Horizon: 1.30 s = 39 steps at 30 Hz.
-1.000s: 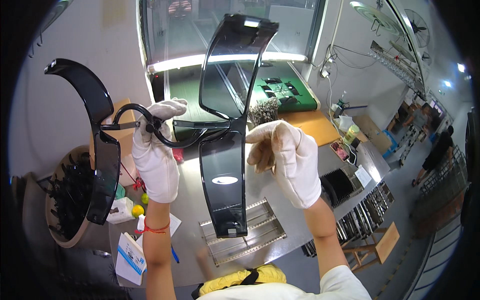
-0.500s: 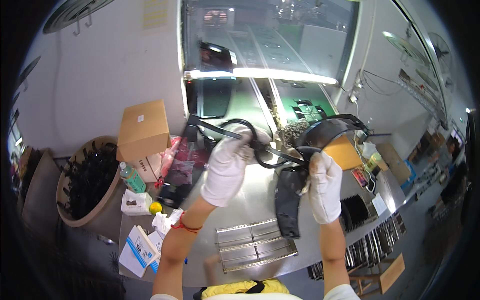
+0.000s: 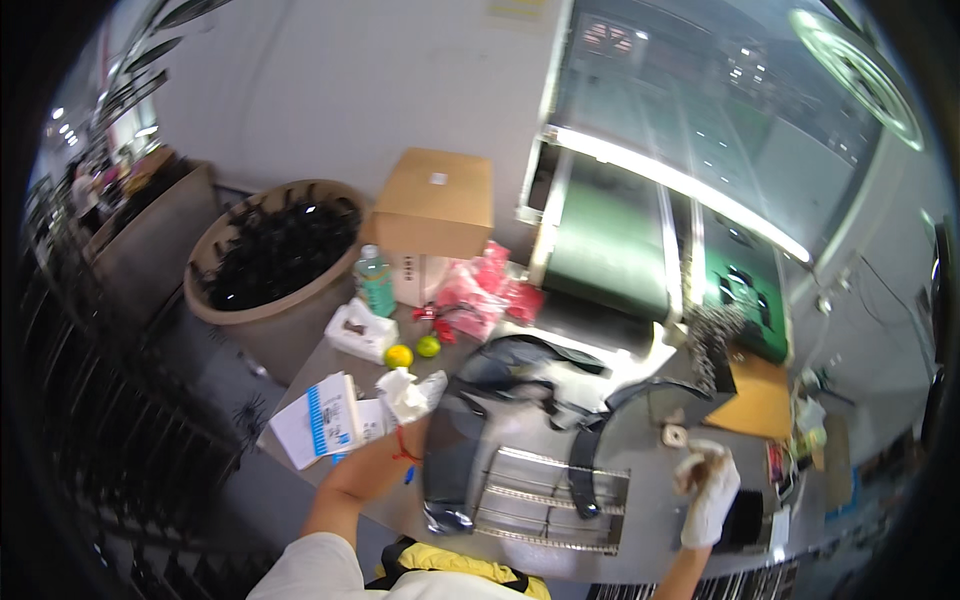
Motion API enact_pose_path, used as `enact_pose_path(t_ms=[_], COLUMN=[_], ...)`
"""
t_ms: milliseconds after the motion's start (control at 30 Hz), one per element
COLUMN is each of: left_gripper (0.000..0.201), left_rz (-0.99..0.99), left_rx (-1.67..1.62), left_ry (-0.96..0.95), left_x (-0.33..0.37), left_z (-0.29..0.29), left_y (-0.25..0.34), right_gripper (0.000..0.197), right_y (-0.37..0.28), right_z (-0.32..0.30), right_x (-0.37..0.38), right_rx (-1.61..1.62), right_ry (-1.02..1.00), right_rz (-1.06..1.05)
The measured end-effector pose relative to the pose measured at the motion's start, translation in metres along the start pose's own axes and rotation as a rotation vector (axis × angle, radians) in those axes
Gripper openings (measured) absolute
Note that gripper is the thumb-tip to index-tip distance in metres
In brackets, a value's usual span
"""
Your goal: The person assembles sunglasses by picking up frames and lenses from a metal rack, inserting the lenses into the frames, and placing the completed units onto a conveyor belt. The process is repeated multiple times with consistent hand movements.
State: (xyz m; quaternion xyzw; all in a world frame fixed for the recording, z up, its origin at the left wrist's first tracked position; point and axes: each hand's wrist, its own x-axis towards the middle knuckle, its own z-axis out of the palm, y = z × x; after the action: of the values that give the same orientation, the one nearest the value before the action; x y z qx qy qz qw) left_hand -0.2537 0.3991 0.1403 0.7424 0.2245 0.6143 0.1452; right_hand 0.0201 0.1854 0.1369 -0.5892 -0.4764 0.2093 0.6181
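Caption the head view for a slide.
Gloved right hand lifted beside black curved plastic parts lying over a metal rack.

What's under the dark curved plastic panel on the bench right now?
Under the dark curved plastic panel lies a ribbed metal fixture; its rails show to the right. The left hand is hidden behind the panel, only the forearm showing. The right hand stays clear, by the bench's right edge.
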Motion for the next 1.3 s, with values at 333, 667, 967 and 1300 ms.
enact_pose_path(t_ms=[333,667,967,1300], left_gripper=[0.044,0.02,0.027,0.049], left_rz=[-0.587,-0.799,-0.727,-0.73], left_rx=[0.501,-0.306,-0.09,-0.179], left_ry=[0.594,0.281,0.018,-1.197], left_x=[-0.013,-0.076,-0.079,-0.221], left_z=[-0.203,-0.077,0.006,0.331], left_y=[-0.213,-0.131,-0.051,0.157], right_gripper=[0.054,0.04,0.03,0.046], right_y=[0.071,0.019,0.006,0.218], right_z=[-0.005,-0.007,-0.123,-0.377], right_x=[-0.063,-0.04,0.028,0.21], right_rx=[0.012,-0.139,-0.972,-0.966], right_ry=[0.13,-0.148,-0.212,-0.11], right_rz=[0.444,0.431,0.187,0.348])
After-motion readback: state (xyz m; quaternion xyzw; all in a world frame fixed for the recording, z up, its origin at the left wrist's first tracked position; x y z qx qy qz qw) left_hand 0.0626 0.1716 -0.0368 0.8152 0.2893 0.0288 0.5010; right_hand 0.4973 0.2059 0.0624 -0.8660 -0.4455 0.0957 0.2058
